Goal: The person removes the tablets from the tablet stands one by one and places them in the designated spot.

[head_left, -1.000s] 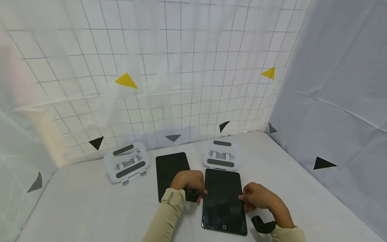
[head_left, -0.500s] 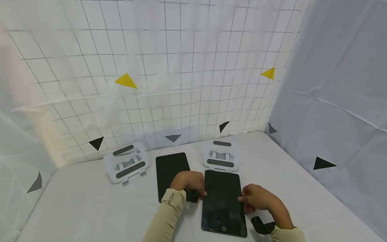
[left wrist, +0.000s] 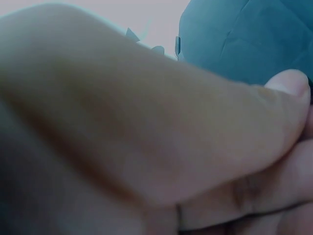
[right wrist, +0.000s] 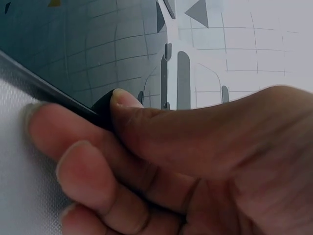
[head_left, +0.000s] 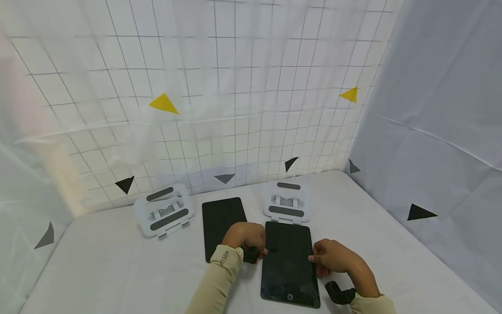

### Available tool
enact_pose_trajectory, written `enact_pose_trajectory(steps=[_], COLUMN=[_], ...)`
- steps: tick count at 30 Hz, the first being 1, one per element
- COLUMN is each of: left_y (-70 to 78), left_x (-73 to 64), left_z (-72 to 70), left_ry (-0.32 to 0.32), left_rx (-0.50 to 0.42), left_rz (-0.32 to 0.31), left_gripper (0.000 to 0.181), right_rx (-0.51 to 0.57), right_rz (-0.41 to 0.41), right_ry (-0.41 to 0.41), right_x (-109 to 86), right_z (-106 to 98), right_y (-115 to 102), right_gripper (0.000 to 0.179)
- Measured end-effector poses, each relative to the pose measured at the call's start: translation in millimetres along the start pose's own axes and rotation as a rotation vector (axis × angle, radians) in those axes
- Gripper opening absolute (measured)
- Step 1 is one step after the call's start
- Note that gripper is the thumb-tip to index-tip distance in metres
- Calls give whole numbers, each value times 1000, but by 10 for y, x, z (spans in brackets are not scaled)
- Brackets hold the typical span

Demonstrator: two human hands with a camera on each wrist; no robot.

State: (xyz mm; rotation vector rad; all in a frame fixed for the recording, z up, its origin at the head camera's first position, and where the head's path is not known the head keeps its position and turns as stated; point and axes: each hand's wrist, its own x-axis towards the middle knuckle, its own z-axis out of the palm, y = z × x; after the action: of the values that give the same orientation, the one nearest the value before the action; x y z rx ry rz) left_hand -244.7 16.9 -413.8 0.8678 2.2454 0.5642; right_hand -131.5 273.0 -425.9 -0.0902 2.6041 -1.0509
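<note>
A black tablet with a round home button lies in front of the right-hand stand, its top edge close to the stand's front. My left hand pinches its left edge, the thumb in the left wrist view lying at the border of the dark screen. On the opposite edge, my right hand grips with the thumb on top and the fingers curled beneath, as the right wrist view shows. A second black tablet lies flat behind my left hand, partly covered by it.
One pale folding stand with dark grey pads lies just beyond the held tablet. Another such stand lies tilted at the back left. Behind the white table hangs a gridded white sheet; a grey sheet closes the right side.
The held tablet has shifted very slightly toward me over the last second, both hands keeping hold of its edges. The stands and the other tablet have stayed put.
</note>
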Motion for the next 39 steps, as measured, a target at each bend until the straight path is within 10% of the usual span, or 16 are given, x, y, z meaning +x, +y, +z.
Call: enact_pose_trajectory(steps=[28, 39], left_y=[-21, -20], left_x=[-72, -50], left_z=[-57, -24], left_ry=[35, 47], left_rx=[48, 16], left_rz=[-65, -61], left_gripper=[30, 27], right_rx=[-132, -147], right_rz=[63, 176], right_ry=[40, -151], right_x=[127, 235], right_z=[28, -125], right_y=[-125, -163], right_gripper=[24, 25])
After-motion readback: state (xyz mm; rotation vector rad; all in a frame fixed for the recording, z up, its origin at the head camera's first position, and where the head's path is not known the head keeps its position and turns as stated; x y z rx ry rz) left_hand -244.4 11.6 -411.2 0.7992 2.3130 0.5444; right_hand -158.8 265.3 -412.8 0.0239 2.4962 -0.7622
